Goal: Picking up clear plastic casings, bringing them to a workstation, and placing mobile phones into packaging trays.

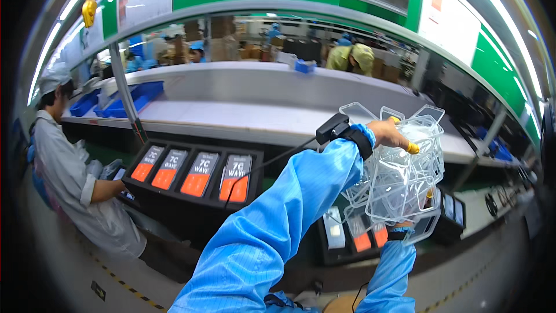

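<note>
A big loose heap of clear plastic cases point(405, 168), thin rectangular shells resembling phone cases, is held up between my two hands. My left hand point(389, 134) grips the heap from its upper left side, with yellow finger covers on the fingertips. Below the heap, my right hand point(403, 226) supports it, mostly hidden behind the clear plastic. One yellow-covered fingertip point(429, 197) shows at the heap's right side. Under the heap is a black tray point(341, 259) with orange-and-grey boxes point(361, 237) and a pale one in its slots.
Another black tray point(191, 196) of orange-and-grey boxes lies to the left, beside a person in a white coat point(87, 179). A long white bench point(231, 115) with blue bins point(139, 95) runs across ahead. A dark tray point(452, 214) stands at the right.
</note>
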Motion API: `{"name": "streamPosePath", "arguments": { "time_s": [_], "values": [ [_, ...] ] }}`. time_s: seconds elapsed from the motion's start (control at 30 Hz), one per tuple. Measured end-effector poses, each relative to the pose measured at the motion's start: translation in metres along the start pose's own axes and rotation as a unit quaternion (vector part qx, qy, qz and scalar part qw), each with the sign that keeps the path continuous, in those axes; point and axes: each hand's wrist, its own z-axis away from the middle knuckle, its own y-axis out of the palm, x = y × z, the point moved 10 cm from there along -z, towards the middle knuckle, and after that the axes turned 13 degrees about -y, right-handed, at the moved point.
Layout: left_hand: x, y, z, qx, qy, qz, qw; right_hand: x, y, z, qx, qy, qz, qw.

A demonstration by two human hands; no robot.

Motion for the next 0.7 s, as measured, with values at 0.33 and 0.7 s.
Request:
{"name": "streamPosePath", "arguments": {
  "time_s": [0.33,0.7],
  "values": [
    [0.046,-0.145,-0.15,0.006,-0.066,0.093,0.993,-0.164,0.062,-0.234,0.051,0.063,-0.003,0.997],
    [0.182,-0.179,-0.191,-0.207,-0.365,0.13,0.898,-0.252,0.089,-0.311,0.273,0.173,0.092,0.942]
  ]
}}
